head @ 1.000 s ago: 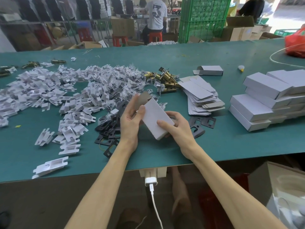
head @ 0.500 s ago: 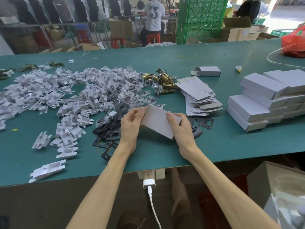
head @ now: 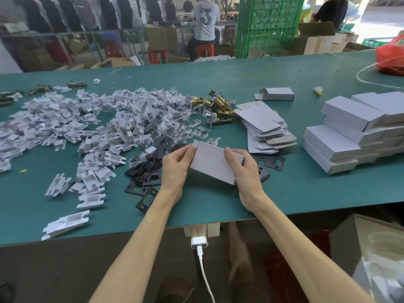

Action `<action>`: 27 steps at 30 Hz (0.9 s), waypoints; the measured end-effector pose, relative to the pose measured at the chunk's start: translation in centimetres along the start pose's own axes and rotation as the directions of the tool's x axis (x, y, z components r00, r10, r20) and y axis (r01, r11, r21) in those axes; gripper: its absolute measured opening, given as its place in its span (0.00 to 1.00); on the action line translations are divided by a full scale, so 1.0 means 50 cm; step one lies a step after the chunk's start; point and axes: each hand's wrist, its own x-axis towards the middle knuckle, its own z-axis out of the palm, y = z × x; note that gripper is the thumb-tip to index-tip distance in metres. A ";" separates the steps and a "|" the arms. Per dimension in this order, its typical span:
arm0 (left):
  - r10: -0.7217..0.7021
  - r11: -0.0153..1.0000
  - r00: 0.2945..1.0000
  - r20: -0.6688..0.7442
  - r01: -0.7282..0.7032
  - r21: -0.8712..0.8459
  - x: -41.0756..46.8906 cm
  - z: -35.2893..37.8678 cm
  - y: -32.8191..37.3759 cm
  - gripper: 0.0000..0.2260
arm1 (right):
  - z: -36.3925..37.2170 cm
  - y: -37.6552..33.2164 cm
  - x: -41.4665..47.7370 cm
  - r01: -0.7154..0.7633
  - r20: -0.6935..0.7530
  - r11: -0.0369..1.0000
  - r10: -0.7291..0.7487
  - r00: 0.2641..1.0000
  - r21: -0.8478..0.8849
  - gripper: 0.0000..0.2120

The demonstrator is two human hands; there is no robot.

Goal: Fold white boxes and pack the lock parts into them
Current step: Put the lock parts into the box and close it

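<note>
We hold the white box (head: pixel 215 164) at the centre of the frame, over the green table (head: pixel 284 193), and we cannot tell whether its lower edge touches the surface. Its long axis runs across the picture, the left end slightly higher and the right end dipping toward the lower right, with the broad face turned up toward us. A small grey flap shows at the left end. Our left hand (head: pixel 175 169) pinches that end, its thumb on top and its fingers curled behind it. Our right hand (head: pixel 247 171) grips the other end, its thumb pressed on the top face and its fingers wrapped under the far side, out of view. Directly beneath and beside the box lie black metal plates (head: pixel 148 171), some hidden by our hands. A broad pile of white plastic inserts (head: pixel 65 127) fills the left of the frame, merging into small clear bags of screws (head: pixel 172 119) just above our left hand. Brass latches (head: pixel 218 106) sit above the box, next to a slumped stack of flat box blanks (head: pixel 264 125). A single folded box (head: pixel 276 94) lies beyond the blanks. At the right edge closed boxes (head: pixel 345 136) are stacked in layers, well apart from our hands. A red bag (head: pixel 391 55) sits at the upper right, and a white charger (head: pixel 199 242) hangs below the table edge.
</note>
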 end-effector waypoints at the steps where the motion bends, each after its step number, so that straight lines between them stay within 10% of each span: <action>1: -0.014 1.000 1.000 0.001 0.014 -0.012 0.000 0.001 0.000 0.08 | 0.000 0.000 0.000 0.000 -0.001 1.000 0.000 1.000 -0.004 0.17; 27: 0.045 0.984 0.979 0.199 -0.078 0.163 -0.007 0.011 0.009 0.13 | 0.001 -0.002 -0.001 -0.015 -0.012 0.999 0.014 1.000 -0.049 0.17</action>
